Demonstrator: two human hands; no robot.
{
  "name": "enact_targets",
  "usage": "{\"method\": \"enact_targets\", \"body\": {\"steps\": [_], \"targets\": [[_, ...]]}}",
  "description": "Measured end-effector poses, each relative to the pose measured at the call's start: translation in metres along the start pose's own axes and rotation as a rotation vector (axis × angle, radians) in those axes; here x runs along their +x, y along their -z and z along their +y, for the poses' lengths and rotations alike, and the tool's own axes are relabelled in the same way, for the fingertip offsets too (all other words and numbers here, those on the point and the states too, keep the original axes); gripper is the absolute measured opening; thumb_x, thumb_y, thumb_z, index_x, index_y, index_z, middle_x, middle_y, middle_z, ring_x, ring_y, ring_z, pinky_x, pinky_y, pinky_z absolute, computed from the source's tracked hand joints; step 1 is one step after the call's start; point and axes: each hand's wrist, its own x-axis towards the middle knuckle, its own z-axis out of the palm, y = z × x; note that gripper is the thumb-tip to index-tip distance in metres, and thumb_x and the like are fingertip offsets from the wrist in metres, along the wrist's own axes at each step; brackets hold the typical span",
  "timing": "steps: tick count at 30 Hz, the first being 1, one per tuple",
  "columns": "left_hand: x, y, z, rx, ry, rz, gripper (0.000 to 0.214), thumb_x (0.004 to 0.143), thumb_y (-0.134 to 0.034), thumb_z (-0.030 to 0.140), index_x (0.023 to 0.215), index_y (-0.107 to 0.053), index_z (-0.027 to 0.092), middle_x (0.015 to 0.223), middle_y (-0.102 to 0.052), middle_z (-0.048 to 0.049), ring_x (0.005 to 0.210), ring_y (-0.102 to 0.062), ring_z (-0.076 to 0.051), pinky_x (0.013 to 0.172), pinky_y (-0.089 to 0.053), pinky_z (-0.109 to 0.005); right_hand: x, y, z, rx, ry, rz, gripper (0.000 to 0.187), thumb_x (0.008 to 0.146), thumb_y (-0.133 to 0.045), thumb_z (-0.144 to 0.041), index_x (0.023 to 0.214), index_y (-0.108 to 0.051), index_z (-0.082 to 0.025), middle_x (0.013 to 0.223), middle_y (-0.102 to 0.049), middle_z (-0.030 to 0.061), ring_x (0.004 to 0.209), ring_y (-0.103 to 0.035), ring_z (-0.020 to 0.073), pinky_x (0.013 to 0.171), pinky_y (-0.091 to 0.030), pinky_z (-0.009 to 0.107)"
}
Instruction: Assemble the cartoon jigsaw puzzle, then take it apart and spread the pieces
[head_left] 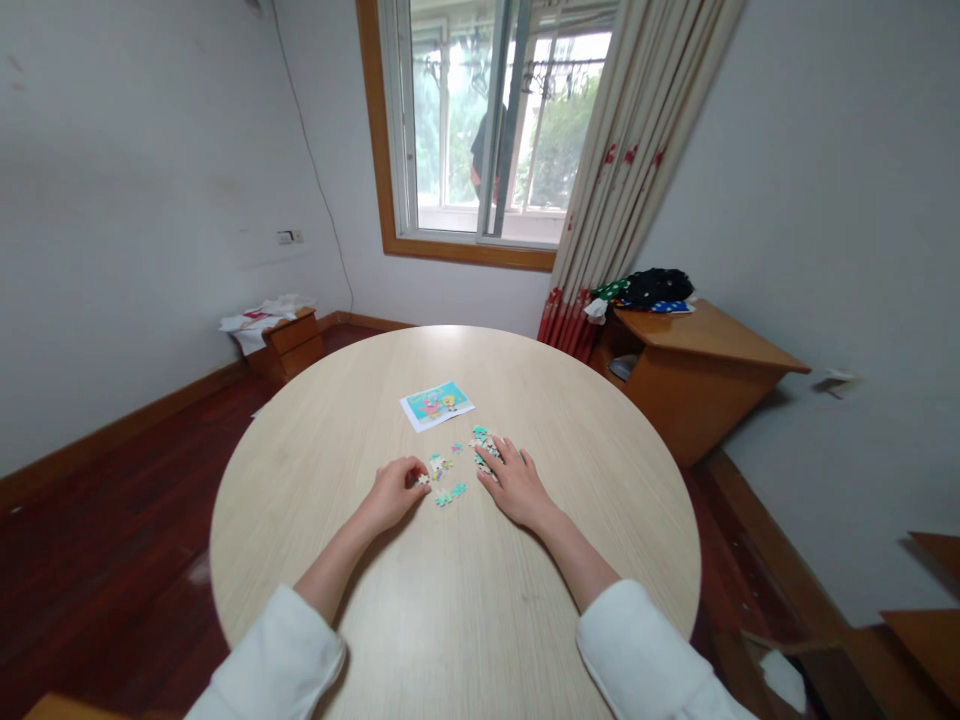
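Note:
On a round pale wooden table [315, 450] lie several small jigsaw pieces [450, 493], mostly teal and white. My left hand [395, 490] rests on the table with its fingers curled, pinching one small puzzle piece [424, 481] at the fingertips. My right hand [514, 482] lies flat, fingers stretched out, resting on a cluster of joined pieces [482, 440]. A printed reference picture [436, 404] with cartoon figures lies just beyond the pieces.
A wooden side cabinet [697, 375] with dark clothes on it stands at the right by a curtain [637, 170]. A small wooden box [289, 340] with papers sits on the dark red floor at the left. A window [495, 120] is at the back.

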Motion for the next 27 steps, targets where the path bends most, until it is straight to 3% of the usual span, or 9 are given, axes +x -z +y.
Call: {"method": "enact_targets", "body": {"steps": [10,17,22,27], "targets": [[0.003,-0.002,-0.004,-0.183,0.032,0.072,0.013,0.066,-0.057,0.031,0.065,-0.058,0.017,0.059,-0.057,0.0017,0.057,-0.05,-0.013,0.056,-0.039,-0.025,-0.003,0.001,0.0,0.018,-0.018,-0.02,0.046,0.093,-0.039,-0.034,0.138,-0.04,-0.027,0.148,-0.032,0.011,0.138,-0.025,0.0255,0.108,-0.022,0.05],[0.012,0.02,-0.016,-0.052,-0.05,0.382,0.011,0.068,-0.055,0.028,0.065,-0.06,0.019,0.072,-0.063,-0.0035,0.07,-0.055,-0.017,0.068,-0.043,-0.029,-0.004,0.002,-0.001,0.041,-0.03,-0.042,0.046,0.093,-0.039,-0.034,0.138,-0.04,-0.027,0.15,-0.03,0.0111,0.139,-0.022,0.0269,0.109,-0.02,0.051],[0.021,0.037,-0.039,0.192,-0.084,0.342,0.01,0.067,-0.054,0.021,0.061,-0.061,0.02,0.074,-0.067,-0.0042,0.077,-0.057,-0.02,0.075,-0.043,-0.032,-0.005,0.008,-0.004,0.037,-0.049,-0.074,0.046,0.093,-0.037,-0.034,0.139,-0.038,-0.027,0.151,-0.028,0.01,0.14,-0.02,0.0257,0.109,-0.019,0.05],[0.025,0.045,-0.05,0.346,-0.082,0.277,0.011,0.07,-0.057,0.019,0.068,-0.068,0.019,0.079,-0.072,-0.0059,0.081,-0.059,-0.023,0.078,-0.044,-0.034,-0.005,0.012,-0.007,0.046,-0.069,-0.104,0.047,0.094,-0.036,-0.035,0.141,-0.036,-0.028,0.151,-0.026,0.0082,0.14,-0.018,0.0251,0.11,-0.018,0.049]]}}
